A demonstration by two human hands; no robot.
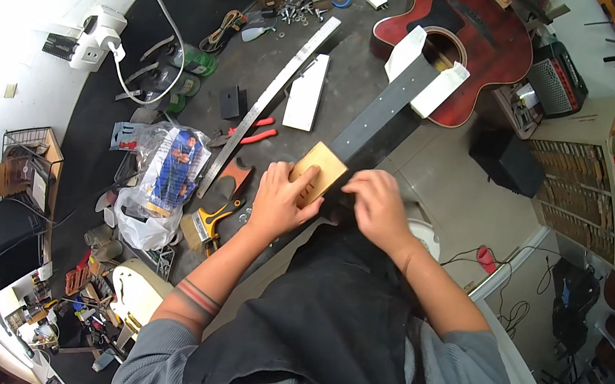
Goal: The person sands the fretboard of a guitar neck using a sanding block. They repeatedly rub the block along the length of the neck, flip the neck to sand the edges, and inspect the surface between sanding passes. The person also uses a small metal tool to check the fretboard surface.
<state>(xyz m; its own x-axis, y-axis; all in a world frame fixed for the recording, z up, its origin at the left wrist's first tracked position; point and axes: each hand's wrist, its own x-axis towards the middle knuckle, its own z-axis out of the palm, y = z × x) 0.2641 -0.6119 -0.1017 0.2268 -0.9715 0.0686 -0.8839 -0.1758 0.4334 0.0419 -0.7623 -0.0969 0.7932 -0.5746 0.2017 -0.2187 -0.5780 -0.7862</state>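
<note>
A dark red acoustic guitar (491,48) lies at the top right, its neck running down toward me. The dark fretboard (390,104) shows pale dots and no fret wires that I can make out. White sheets (440,89) cover the top on both sides of the fretboard's end. My left hand (280,200) grips a light wooden block (321,168) that rests on the near part of the neck. Just right of the block, my right hand (381,208) is closed with curled fingers beside the neck; anything between those fingertips is hidden.
On the dark bench lie a long metal straightedge (270,98), a white wedge-shaped piece (306,94), red-handled pliers (256,134) and a yellow-handled brush (203,228). Plastic bags (154,192) sit at the left. A speaker-like box (557,79) stands beyond the guitar, at the right.
</note>
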